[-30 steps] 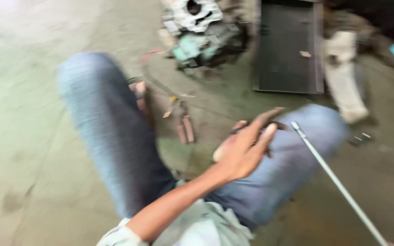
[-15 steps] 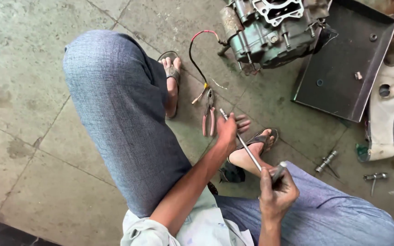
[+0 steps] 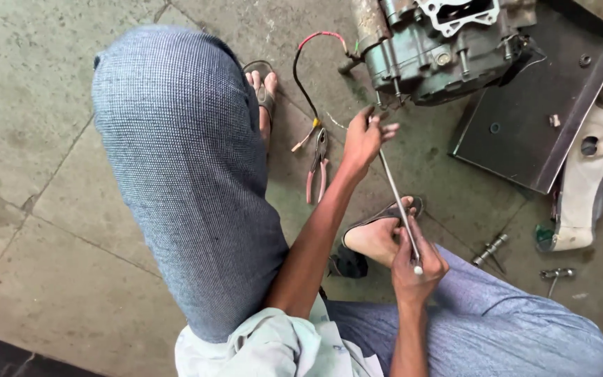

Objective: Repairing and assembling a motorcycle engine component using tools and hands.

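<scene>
While both grip it | rod (image 3: 398,202) slants toward engine (image 3: 441,49) | left hand (image 3: 364,139) tip, right hand (image 3: 417,269) base

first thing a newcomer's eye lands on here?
Probably the long thin metal rod at centre: the left hand pinches its far end close to the greenish engine block at top, and the right hand grips its near end. After that, the big grey-trousered knee filling the left, and the pink-handled pliers lying on the concrete floor below a red and black wire.
</scene>
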